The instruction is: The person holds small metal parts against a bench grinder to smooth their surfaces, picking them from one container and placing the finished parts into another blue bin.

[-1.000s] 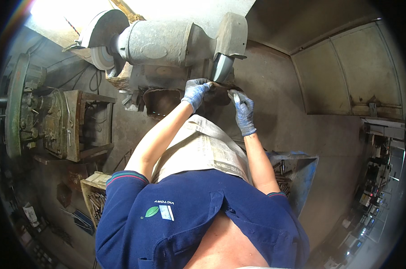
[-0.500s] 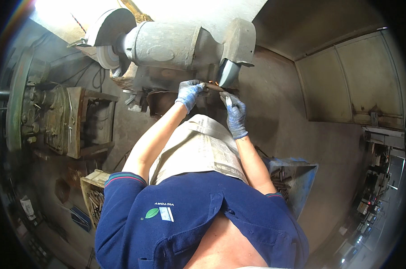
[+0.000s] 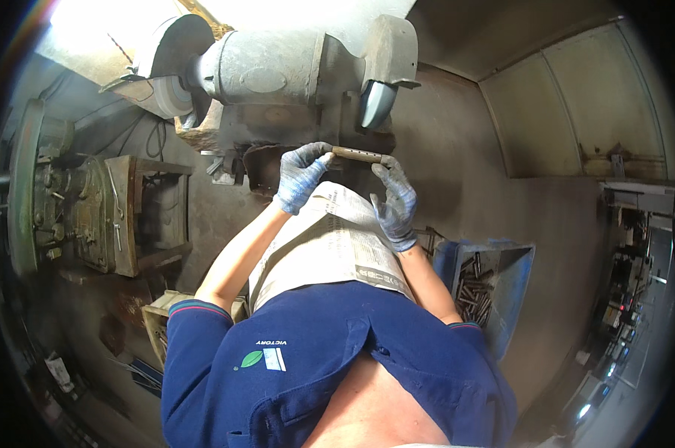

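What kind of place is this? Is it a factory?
It looks like a metal workshop. A big bench grinder with a grinding wheel stands in front, both gloved hands, left hand and right hand, hold a short metal bar near it, and a blue bin holds more metal pieces.

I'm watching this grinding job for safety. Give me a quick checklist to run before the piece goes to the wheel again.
1. Both hands gloved: left hand and right hand, ok.
2. Two-handed hold on the metal piece, one hand at each end: ok.
3. Piece off the grinding wheel, just below it: ok.
4. Newspaper over the lap, loose near the wheel: not ok.
5. Wheel spinning or stopped: cannot tell.
6. Blue bin of parts beside the right arm: ok.
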`<state>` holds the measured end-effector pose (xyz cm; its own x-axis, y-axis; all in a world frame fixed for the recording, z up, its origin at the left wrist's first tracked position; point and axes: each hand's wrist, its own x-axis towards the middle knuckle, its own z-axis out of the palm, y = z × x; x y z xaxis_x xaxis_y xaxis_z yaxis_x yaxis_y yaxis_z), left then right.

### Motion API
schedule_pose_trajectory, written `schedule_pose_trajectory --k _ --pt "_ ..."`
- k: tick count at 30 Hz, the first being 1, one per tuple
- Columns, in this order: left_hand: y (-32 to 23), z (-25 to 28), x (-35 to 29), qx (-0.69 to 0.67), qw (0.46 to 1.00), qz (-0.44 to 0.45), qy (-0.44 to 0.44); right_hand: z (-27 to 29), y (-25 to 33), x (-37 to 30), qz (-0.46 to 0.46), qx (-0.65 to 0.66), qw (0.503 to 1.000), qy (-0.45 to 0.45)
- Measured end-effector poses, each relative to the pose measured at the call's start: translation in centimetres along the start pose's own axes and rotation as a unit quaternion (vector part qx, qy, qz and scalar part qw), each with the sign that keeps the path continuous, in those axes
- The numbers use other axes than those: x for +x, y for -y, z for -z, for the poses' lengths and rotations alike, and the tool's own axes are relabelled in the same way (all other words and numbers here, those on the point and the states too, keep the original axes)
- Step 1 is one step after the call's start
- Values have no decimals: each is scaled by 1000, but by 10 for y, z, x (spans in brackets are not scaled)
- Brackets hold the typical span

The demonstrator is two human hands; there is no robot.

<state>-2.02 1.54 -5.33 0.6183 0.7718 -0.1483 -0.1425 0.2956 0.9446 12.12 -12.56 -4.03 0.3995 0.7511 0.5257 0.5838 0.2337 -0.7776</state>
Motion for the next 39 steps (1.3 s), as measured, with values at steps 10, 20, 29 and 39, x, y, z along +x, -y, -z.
schedule_pose_trajectory --k 10,20,29,39 --pt "-17 -33 -37 -22 988 -86 128 38 64 -35 38 -92 994 -45" --pt "-10 -59 -43 274 940 -116 166 90 67 -108 -74 -176 978 -79" --pt "58 -32 -33 151 941 54 299 177 72 -250 -307 -412 804 -300" --pt "51 -9 -29 255 942 34 217 125 49 -146 -207 -223 948 -92"
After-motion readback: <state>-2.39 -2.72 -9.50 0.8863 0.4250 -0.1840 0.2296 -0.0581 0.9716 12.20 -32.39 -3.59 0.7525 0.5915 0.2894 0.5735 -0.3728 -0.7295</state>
